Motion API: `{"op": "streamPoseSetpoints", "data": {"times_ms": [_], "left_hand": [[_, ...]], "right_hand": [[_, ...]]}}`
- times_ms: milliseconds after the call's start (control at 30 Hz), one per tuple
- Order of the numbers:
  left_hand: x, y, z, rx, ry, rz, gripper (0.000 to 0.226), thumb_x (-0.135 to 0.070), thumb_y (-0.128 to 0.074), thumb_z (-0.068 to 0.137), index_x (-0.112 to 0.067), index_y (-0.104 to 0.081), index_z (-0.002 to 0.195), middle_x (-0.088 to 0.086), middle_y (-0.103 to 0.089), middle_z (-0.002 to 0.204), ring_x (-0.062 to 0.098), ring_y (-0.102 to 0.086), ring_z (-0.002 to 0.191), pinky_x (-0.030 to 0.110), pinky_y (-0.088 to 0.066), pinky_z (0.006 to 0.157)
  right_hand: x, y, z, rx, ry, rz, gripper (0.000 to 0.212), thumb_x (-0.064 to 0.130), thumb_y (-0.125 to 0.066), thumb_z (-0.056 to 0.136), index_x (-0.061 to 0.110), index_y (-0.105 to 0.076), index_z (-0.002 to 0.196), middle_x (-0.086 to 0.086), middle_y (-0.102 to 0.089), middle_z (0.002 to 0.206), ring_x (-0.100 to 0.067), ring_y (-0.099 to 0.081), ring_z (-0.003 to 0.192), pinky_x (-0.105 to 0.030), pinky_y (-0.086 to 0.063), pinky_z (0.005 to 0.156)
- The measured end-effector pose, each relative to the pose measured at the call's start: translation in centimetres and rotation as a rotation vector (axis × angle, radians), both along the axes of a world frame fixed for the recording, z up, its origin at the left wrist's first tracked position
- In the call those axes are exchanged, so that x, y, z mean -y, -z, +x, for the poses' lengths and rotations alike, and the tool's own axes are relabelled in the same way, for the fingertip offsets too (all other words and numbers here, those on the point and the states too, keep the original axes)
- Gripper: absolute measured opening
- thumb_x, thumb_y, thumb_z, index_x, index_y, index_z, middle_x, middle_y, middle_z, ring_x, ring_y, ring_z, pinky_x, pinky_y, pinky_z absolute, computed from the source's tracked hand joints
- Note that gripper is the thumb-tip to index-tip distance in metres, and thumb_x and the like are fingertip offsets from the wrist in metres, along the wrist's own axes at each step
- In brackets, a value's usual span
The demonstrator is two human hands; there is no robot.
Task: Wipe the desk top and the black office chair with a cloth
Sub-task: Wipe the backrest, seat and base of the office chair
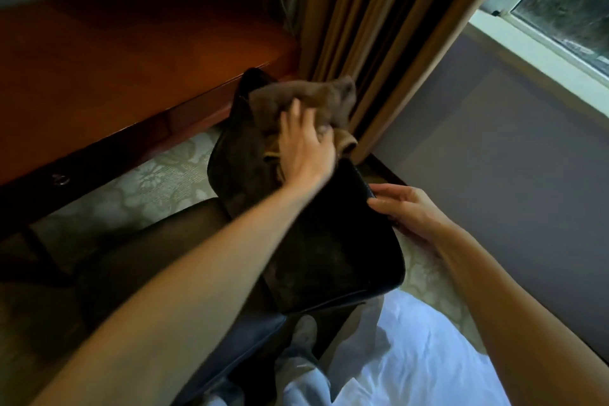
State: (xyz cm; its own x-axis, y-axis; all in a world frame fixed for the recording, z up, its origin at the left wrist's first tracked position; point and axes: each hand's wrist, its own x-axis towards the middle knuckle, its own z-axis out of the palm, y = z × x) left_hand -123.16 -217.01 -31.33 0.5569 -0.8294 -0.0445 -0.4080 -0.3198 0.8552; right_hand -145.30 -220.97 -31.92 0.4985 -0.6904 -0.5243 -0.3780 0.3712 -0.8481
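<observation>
Crumpled brown cloth [296, 99] bunched at the far end of the black padded office chair [329, 257], close beside the edge of the reddish-brown polished wooden desk top [131, 59]; lying on the chair's dark upholstery, not on the desk.

Pinned there under the left hand [304, 148], palm down, fingers spread and fairly straight on the fabric; somewhat blurred, so hard to say whether the thumb tucks under a fold.

Long axis of the padded panel running from the cloth at the far end back toward the body, slanting from far-left to near-right; most of the upholstery therefore lying between the cloth and the person. Judged from that: chair wiping in hand, next stroke likely a pull back along this axis, or a sideways sweep across the narrow far end.

Left hand clearly the working one, already on the cloth. Right hand [408, 211] well apart from it, at the panel's right edge, fingers curled round the rim and thumb on top; probably steadying the chair against swivelling.

Further out: tan pleated curtain [379, 26] hanging just behind the cloth; pale floral-patterned carpet [158, 181] below; bright window [566, 3] at the far right; white rumpled fabric [412, 356] nearest the body.
</observation>
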Motion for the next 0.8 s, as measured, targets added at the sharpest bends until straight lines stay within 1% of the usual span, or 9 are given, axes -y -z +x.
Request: {"op": "streamPoseSetpoints", "data": {"times_ms": [133, 233, 333, 400, 500, 533, 633, 733, 800], "left_hand": [[-3.3, 0.1, -4.3, -0.007, 0.046, -0.046, 0.046, -0.035, -0.046, 0.107, -0.023, -0.044, 0.152, -0.006, -0.010, 0.172, 0.017, -0.002, 0.159, 0.037, -0.005, 0.127], [-5.5, -0.4, -6.0, -0.167, 0.092, -0.070, 0.050, -0.039, -0.048, 0.105, -0.030, -0.040, 0.154, -0.011, -0.012, 0.171, 0.011, -0.003, 0.158, 0.037, -0.006, 0.127], [-7.1, -1.9, -6.5, -0.467, 0.058, -0.092, 0.050, -0.050, -0.051, 0.093, -0.048, -0.044, 0.142, -0.007, -0.046, 0.157, 0.019, -0.038, 0.148, 0.045, -0.027, 0.124], [-6.3, -3.4, -4.9, -0.682, -0.115, -0.183, 0.052, -0.047, -0.053, 0.090, -0.035, -0.055, 0.141, 0.001, -0.067, 0.132, 0.023, -0.063, 0.124, 0.047, -0.047, 0.109], [-4.0, -5.7, -1.1, -0.874, -0.270, -0.356, 0.033, -0.031, -0.048, 0.105, -0.019, -0.065, 0.130, 0.003, -0.076, 0.108, 0.016, -0.074, 0.094, 0.031, -0.061, 0.077], [-3.0, -6.5, -0.2, -0.903, -0.311, -0.380, 0.034, -0.032, -0.044, 0.107, -0.019, -0.066, 0.129, 0.004, -0.076, 0.108, 0.018, -0.075, 0.095, 0.034, -0.062, 0.078], [-0.9, -8.7, 1.6, -1.035, -0.302, -0.394, 0.050, -0.047, -0.034, 0.107, -0.021, -0.075, 0.121, 0.010, -0.077, 0.113, 0.029, -0.074, 0.102, 0.046, -0.062, 0.087], [1.3, -9.9, 1.3, -1.139, -0.283, -0.477, 0.068, -0.052, -0.028, 0.107, -0.020, -0.085, 0.093, 0.010, -0.080, 0.099, 0.028, -0.078, 0.086, 0.040, -0.063, 0.064], [2.4, -9.9, 0.9, -1.205, -0.289, -0.496, 0.067, -0.053, -0.030, 0.107, -0.014, -0.084, 0.100, 0.015, -0.079, 0.101, 0.034, -0.077, 0.086, 0.046, -0.063, 0.064]], "right_hand": [[-0.1, 0.1, 0.4, 0.038, 0.009, -0.013, 0.025, 0.010, -0.073, 0.093, 0.028, -0.081, 0.109, -0.010, -0.078, 0.108, -0.024, -0.077, 0.098, -0.025, -0.060, 0.074], [0.0, 0.6, 0.5, 0.016, -0.021, -0.039, 0.028, 0.002, -0.067, 0.095, 0.018, -0.078, 0.115, -0.012, -0.079, 0.103, -0.024, -0.077, 0.092, -0.025, -0.060, 0.071], [1.2, 0.6, 0.3, 0.029, -0.044, 0.057, 0.035, -0.005, -0.069, 0.090, 0.008, -0.074, 0.122, -0.016, -0.078, 0.106, -0.026, -0.077, 0.094, -0.027, -0.061, 0.073], [2.5, 0.0, 0.4, 0.054, -0.121, 0.149, 0.038, 0.004, -0.076, 0.084, 0.007, -0.074, 0.122, -0.016, -0.076, 0.113, -0.025, -0.075, 0.103, -0.027, -0.060, 0.083], [5.5, -1.5, 1.4, 0.017, -0.066, 0.119, 0.040, 0.014, -0.081, 0.076, 0.008, -0.078, 0.115, -0.019, -0.074, 0.118, -0.025, -0.071, 0.109, -0.036, -0.054, 0.102], [7.0, -2.3, 2.1, 0.036, 0.027, 0.072, 0.036, 0.015, -0.082, 0.076, 0.009, -0.079, 0.111, -0.020, -0.073, 0.120, -0.025, -0.070, 0.109, -0.040, -0.051, 0.105], [10.5, -5.2, 4.6, 0.248, 0.158, 0.083, 0.026, 0.020, -0.069, 0.095, 0.011, -0.071, 0.119, -0.012, -0.072, 0.127, -0.013, -0.073, 0.107, -0.030, -0.053, 0.096], [12.8, -7.8, 6.8, 0.359, -0.072, 0.247, 0.052, 0.048, -0.065, 0.092, 0.014, -0.063, 0.131, -0.007, -0.072, 0.130, -0.017, -0.070, 0.117, -0.039, -0.045, 0.113], [12.9, -8.6, 8.3, 0.427, -0.225, 0.323, 0.071, 0.061, -0.065, 0.086, 0.015, -0.060, 0.140, -0.008, -0.072, 0.127, -0.024, -0.068, 0.120, -0.044, -0.043, 0.116]]}}
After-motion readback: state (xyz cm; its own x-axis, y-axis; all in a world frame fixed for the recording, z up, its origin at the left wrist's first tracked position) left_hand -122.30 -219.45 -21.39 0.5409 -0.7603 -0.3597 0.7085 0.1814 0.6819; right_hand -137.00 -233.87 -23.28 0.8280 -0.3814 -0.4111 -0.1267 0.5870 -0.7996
